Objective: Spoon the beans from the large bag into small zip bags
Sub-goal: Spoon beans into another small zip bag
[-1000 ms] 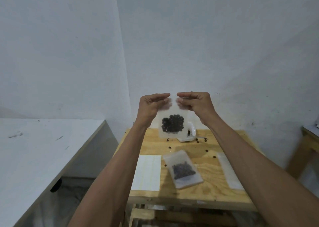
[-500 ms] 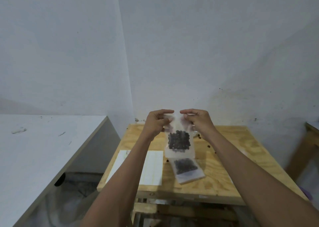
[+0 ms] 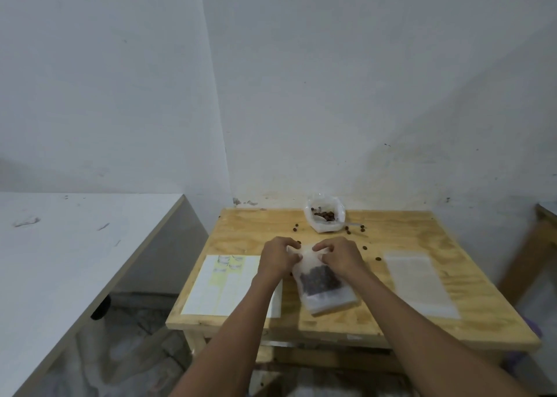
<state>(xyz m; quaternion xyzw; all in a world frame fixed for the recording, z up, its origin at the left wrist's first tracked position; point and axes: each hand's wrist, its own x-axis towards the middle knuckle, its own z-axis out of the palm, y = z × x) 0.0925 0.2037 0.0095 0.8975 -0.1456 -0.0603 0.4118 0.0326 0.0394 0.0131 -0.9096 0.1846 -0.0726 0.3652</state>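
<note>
- Both hands pinch the top of a small zip bag (image 3: pixel 319 279) of beans over the bench (image 3: pixel 407 233): left hand (image 3: pixel 278 258) at its left corner, right hand (image 3: pixel 339 258) at its right.
- A second filled bag seems to lie under it, mostly hidden; blur makes this unsure.
- Large bag (image 3: pixel 325 215) stands open at the bench's far edge, loose beans (image 3: pixel 364 248) scattered near it.
- Empty bags (image 3: pixel 419 282) lie to the right, a label sheet (image 3: pixel 220 288) to the left.
- A white table (image 3: pixel 60 246) stands left; plain wall behind.
</note>
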